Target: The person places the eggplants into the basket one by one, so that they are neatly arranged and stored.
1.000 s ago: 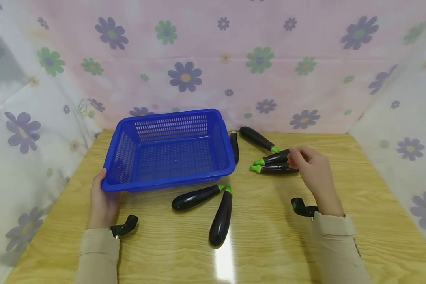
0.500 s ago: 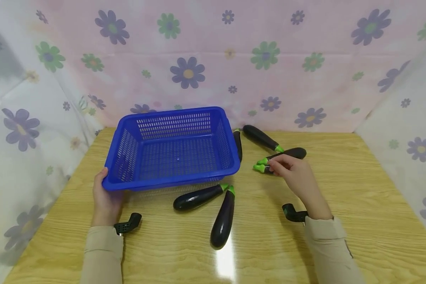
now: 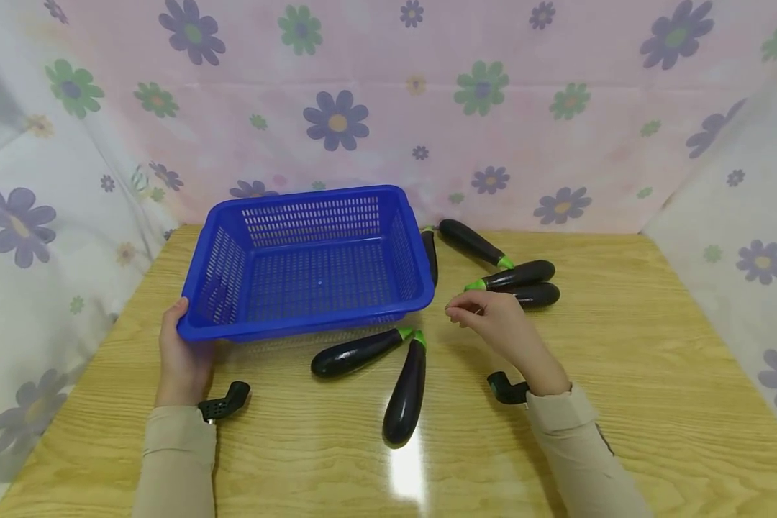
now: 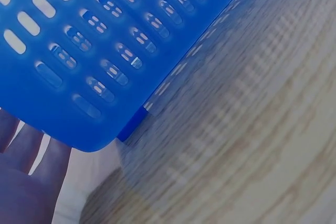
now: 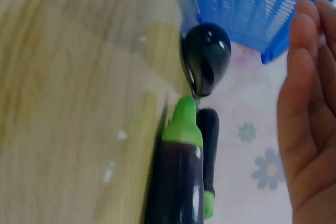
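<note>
A blue plastic basket [image 3: 320, 277] with slotted walls stands at the back left, with nothing inside it. My left hand [image 3: 184, 360] holds its front left corner, thumb at the rim; in the left wrist view the fingers [image 4: 44, 169] lie behind the basket wall. My right hand [image 3: 498, 324] hovers right of the basket, fingers loosely bent, holding nothing. Behind it lie two eggplants side by side, the rear eggplant [image 3: 524, 273] and the front eggplant [image 3: 539, 296], whose stem end the hand hides in the head view. Another eggplant [image 3: 469, 241] lies farther back.
Near the basket's front lie a slanted eggplant [image 3: 356, 352] and a lengthwise eggplant [image 3: 404, 396], stems meeting. One more eggplant [image 3: 430, 255] is partly hidden by the basket's right side. A flowered cloth [image 3: 375, 65] encloses the wooden table [image 3: 673, 374] at the back and sides.
My right hand has moved left and slightly nearer from the pair of eggplants toward the basket. My left hand keeps its hold on the basket. The head view has shifted slightly.
</note>
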{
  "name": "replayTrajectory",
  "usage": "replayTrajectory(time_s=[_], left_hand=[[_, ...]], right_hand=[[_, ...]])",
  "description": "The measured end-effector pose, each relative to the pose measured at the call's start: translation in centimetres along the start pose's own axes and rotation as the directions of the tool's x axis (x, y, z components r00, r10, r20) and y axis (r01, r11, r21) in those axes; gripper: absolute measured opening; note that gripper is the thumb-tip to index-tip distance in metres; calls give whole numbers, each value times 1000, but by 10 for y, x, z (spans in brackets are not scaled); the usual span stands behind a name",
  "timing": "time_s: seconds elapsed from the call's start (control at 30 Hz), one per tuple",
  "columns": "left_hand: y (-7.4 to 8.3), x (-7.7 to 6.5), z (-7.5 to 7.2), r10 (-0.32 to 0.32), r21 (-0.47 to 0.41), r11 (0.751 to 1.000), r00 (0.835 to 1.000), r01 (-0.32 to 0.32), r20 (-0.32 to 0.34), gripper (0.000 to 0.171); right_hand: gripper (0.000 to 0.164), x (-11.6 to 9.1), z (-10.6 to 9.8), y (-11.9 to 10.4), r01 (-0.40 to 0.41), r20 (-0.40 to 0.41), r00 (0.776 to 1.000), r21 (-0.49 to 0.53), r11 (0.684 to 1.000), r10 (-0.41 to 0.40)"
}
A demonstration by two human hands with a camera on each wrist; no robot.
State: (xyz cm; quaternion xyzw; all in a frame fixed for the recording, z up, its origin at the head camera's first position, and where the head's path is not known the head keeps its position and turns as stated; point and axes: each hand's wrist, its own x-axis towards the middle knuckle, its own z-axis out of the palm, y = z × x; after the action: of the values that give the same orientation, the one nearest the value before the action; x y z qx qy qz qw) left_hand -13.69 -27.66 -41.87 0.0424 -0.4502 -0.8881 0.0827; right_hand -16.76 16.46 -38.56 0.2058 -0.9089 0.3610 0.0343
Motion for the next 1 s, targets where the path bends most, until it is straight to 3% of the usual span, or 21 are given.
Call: replayTrajectory(time_s=[0.23,0.67,1.0], left_hand=[[1,1,0,4,10,1000,1000,-4,-13,50],[2,1,1,-8,34,999,1000,8,-22,51],[2,0,0,4,55,998,999,-2,-42,49]], right_hand=[[13,3,16,-6,97,83,992,-39,994,-94],[13,3,35,-10,108,117,989,-144,984,-91],[11,1,41,-15,94,99,992,-205,974,-75]])
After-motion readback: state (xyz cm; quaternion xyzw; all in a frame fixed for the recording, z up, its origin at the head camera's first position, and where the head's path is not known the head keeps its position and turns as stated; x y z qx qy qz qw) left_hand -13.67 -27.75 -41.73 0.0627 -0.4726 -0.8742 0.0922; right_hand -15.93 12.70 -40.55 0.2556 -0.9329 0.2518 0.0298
